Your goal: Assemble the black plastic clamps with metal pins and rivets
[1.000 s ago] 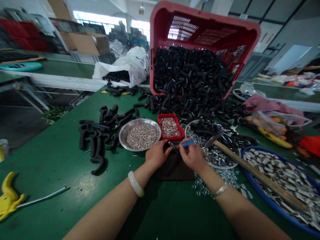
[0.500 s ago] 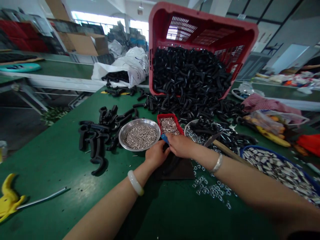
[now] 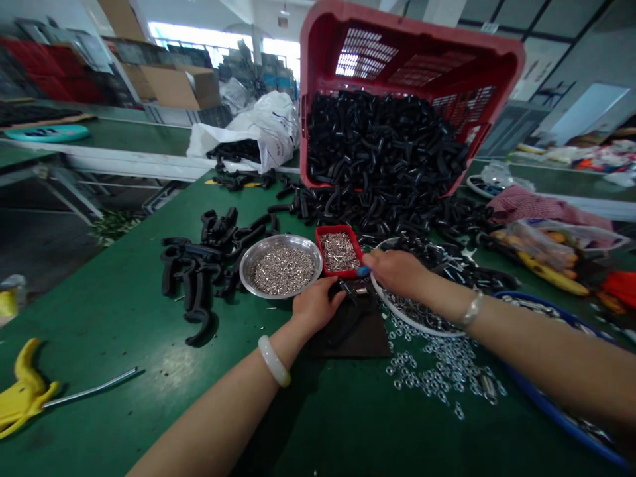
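My left hand (image 3: 315,306) is closed on one end of a curved black plastic part (image 3: 346,323), which lies on a dark mat (image 3: 370,341). A small metal spring (image 3: 360,290) shows at the part's upper end. My right hand (image 3: 397,273) is over the left rim of a white round tray (image 3: 415,323) of small metal pieces, its fingers bunched together. A blue bit (image 3: 364,271) shows at its fingertips; whether it is worn or held I cannot tell. Beside the hands are a red box (image 3: 340,273) of metal pins and a steel bowl (image 3: 244,271) of tiny metal parts.
A red crate (image 3: 412,33) spills black plastic parts (image 3: 387,146) at the back. More black parts (image 3: 193,291) lie left. Metal rings (image 3: 427,377) are scattered near a blue-rimmed tray (image 3: 556,414). A yellow air gun (image 3: 24,391) lies far left; fruit (image 3: 546,255) sits right.
My right hand has moved right, away from my left hand and the black part, to the white tray. The spring on the part has come into view. My left hand stays almost in place.
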A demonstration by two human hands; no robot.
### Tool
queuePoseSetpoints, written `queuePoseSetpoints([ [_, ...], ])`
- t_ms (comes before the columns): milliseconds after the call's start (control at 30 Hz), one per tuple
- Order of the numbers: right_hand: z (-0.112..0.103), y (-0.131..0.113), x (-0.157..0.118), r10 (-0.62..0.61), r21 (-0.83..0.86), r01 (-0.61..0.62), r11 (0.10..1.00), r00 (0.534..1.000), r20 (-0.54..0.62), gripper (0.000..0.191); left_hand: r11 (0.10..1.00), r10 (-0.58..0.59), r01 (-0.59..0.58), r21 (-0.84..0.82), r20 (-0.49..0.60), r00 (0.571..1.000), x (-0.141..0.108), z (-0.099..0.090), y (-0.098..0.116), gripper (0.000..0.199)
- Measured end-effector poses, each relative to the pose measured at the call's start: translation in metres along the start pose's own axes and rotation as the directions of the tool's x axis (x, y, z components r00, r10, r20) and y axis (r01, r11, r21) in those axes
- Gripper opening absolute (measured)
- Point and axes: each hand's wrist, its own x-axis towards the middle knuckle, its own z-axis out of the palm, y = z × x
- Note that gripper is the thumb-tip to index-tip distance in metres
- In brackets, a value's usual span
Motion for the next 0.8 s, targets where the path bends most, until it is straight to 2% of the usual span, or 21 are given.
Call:
queuePoseSetpoints([
  [67,-0.005,0.016,-0.004,0.164,0.237,-0.140,0.961,0.983,-0.082,0.010,1.000,0.006,-0.006,0.005,-0.013,1.000,-0.001,0.002,0.000,0.045],
  [100,-0.004,0.018,-0.007,0.232,0.388,-0.174,0.905,0.967,-0.108,0.010,1.000,0.000,0.000,0.013,-0.015,1.000,-0.001,0.002,0.000,0.044],
  [200,0.009,0.004,-0.016,0.360,0.755,-0.180,0.630,0.930,-0.078,0.014,0.999,-0.019,0.020,0.044,-0.006,1.000,-0.001,0.002,0.001,0.044],
  [300,0.032,-0.020,-0.022,0.460,0.917,-0.206,0.341,0.887,0.028,0.020,0.998,-0.013,0.012,0.061,0.012,1.000,0.000,0.002,0.002,0.044],
  [367,0.043,-0.028,-0.023,0.504,0.949,-0.225,0.220,0.859,0.086,0.023,0.998,-0.011,0.010,0.066,0.018,1.000,0.000,0.003,0.002,0.045],
  [400,0.046,-0.030,-0.023,0.511,0.953,-0.230,0.196,0.853,0.101,0.023,0.998,-0.012,0.011,0.068,0.019,1.000,0.001,0.003,0.002,0.045],
  [467,0.050,-0.030,-0.024,0.517,0.951,-0.225,0.212,0.851,0.086,0.023,0.997,-0.017,0.016,0.071,0.019,1.000,0.001,0.004,0.001,0.045],
  [500,0.050,-0.030,-0.025,0.519,0.944,-0.215,0.251,0.853,0.056,0.022,0.997,-0.022,0.020,0.071,0.022,1.000,0.001,0.004,0.001,0.045],
  [600,0.050,-0.032,-0.029,0.498,0.879,-0.180,0.441,0.864,-0.073,0.018,0.998,-0.034,0.032,0.063,0.029,0.999,0.001,0.003,0.000,0.046],
  [633,0.050,-0.033,-0.030,0.494,0.862,-0.173,0.476,0.864,-0.100,0.016,0.998,-0.032,0.031,0.058,0.028,0.999,0.001,0.003,0.000,0.046],
  [667,0.051,-0.034,-0.032,0.502,0.865,-0.169,0.472,0.858,-0.106,0.016,0.998,-0.029,0.028,0.054,0.028,0.999,0.001,0.003,-0.001,0.046],
  [700,0.052,-0.036,-0.033,0.526,0.891,-0.167,0.423,0.846,-0.091,0.017,0.998,-0.025,0.023,0.051,0.028,0.999,0.001,0.003,-0.001,0.046],
  [733,0.054,-0.037,-0.034,0.561,0.928,-0.165,0.335,0.826,-0.056,0.020,0.999,-0.022,0.020,0.049,0.030,0.999,0.002,0.003,0.000,0.046],
  [800,0.059,-0.038,-0.035,0.627,0.981,-0.151,0.121,0.778,0.042,0.026,0.998,-0.028,0.026,0.048,0.034,0.999,0.002,0.003,0.000,0.047],
])
